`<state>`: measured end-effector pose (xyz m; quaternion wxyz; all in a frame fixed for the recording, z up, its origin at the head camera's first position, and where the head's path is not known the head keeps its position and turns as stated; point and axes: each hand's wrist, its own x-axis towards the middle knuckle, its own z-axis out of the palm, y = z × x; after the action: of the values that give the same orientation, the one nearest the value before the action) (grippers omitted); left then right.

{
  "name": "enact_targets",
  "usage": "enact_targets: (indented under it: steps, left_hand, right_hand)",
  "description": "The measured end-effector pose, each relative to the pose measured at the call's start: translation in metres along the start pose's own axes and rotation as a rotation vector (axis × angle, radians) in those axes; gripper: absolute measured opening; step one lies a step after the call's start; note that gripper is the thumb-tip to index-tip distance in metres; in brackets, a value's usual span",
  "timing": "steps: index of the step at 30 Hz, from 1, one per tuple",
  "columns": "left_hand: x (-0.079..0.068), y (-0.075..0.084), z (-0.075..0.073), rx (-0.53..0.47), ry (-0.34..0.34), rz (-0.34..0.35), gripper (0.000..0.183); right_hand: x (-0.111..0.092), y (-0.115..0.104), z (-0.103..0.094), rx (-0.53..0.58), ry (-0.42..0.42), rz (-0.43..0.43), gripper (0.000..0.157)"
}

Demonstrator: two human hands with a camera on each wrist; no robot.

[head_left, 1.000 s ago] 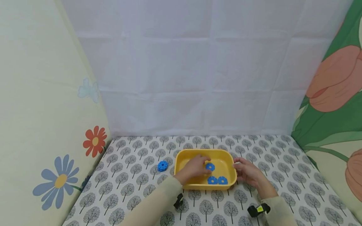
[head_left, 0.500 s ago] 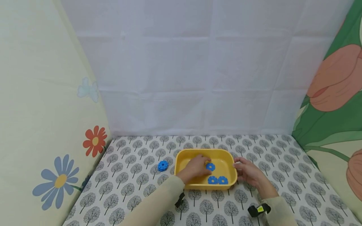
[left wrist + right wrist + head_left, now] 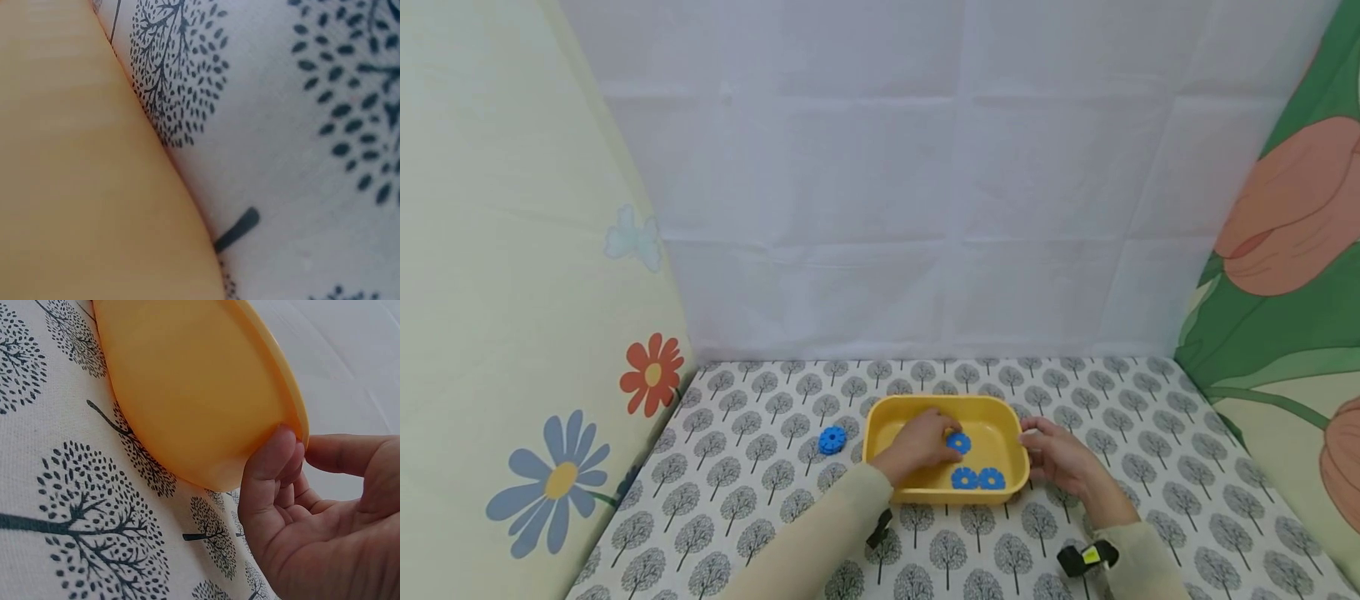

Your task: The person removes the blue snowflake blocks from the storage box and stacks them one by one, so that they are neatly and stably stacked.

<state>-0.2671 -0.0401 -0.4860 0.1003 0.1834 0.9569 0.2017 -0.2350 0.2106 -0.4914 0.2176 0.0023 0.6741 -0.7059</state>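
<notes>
A shallow yellow plastic bin (image 3: 985, 417) sits on the table. My left hand (image 3: 921, 439) reaches over its near left side, index finger and thumb curled at opposite edges of a blue notched plastic disc (image 3: 958, 443). Closer to the front wall lie two more such discs (image 3: 978, 478), side by side. At the bin's right end my right hand (image 3: 1060, 457) pinches the rim. The right wrist view has the right hand's fingers (image 3: 269, 465) against the outer wall, with the thumb at the rim. Only the bin's outer wall (image 3: 81, 187) and cloth show in the left wrist view; the left hand is hidden there.
Left of the bin, a small stack of blue notched discs (image 3: 832, 440) stands on the tree-print tablecloth (image 3: 760, 492). A white backdrop (image 3: 880, 208) rises at the table's far edge. Flower-patterned panels (image 3: 527, 250) flank both sides.
The left hand's index finger has curled down to the disc's edge, and that disc has shifted very slightly right. My right hand keeps its place on the rim.
</notes>
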Motion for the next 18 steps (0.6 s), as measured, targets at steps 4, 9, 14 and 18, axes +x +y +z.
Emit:
enact_targets:
  steps: [4,9,14,18]
  left_hand:
    - [0.0012,0.0,0.0003,-0.019,0.001,-0.012,0.043]
    - [0.0021,0.0014,-0.0001,-0.043,-0.001,-0.022,0.038]
    - [0.0049,0.0016,0.0018,-0.06,-0.011,-0.036,0.034]
    - [0.0069,0.0,0.0032,-0.095,-0.028,-0.056,0.031]
  right_hand:
    - [-0.0007,-0.0005,-0.0008,-0.006,0.003,-0.003,0.029]
    - [-0.0003,-0.0004,-0.0016,-0.013,0.008,-0.005,0.03]
    - [-0.0003,0.0,-0.0012,-0.01,0.008,-0.006,0.03]
    - [-0.0009,-0.0006,-0.0005,-0.004,0.003,-0.005,0.029]
